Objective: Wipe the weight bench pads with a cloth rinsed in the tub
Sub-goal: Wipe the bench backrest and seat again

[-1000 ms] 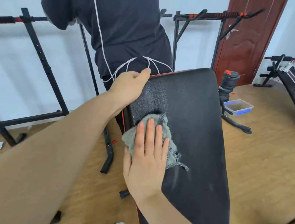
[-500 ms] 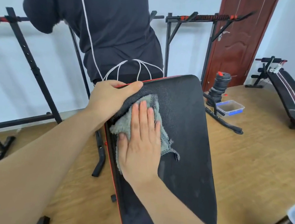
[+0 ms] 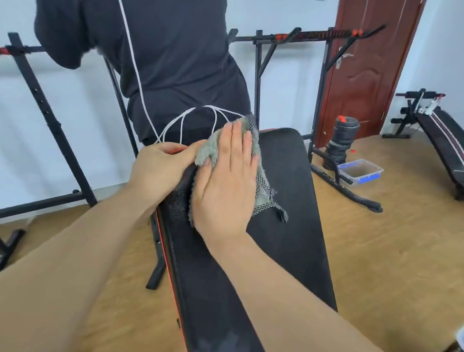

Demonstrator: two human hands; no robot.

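The black weight bench pad with red piping slopes up and away from me through the middle of the view. My right hand lies flat with fingers together, pressing a grey fluffy cloth against the pad's upper left corner. The cloth's edge sticks out past my fingertips at the top and hangs loose to the right. My left hand grips the pad's left top edge, thumb beside the cloth. A clear plastic tub with blue clips sits on the floor at the right, beyond the bench.
A person in dark clothing with white cords stands right behind the bench top. Black pull-up frames line the wall. Stacked weight plates stand by the brown door. A sit-up bench is at far right.
My right hand has slid the cloth up the pad from its middle to the upper left corner. My left hand kept its grip on the top edge.
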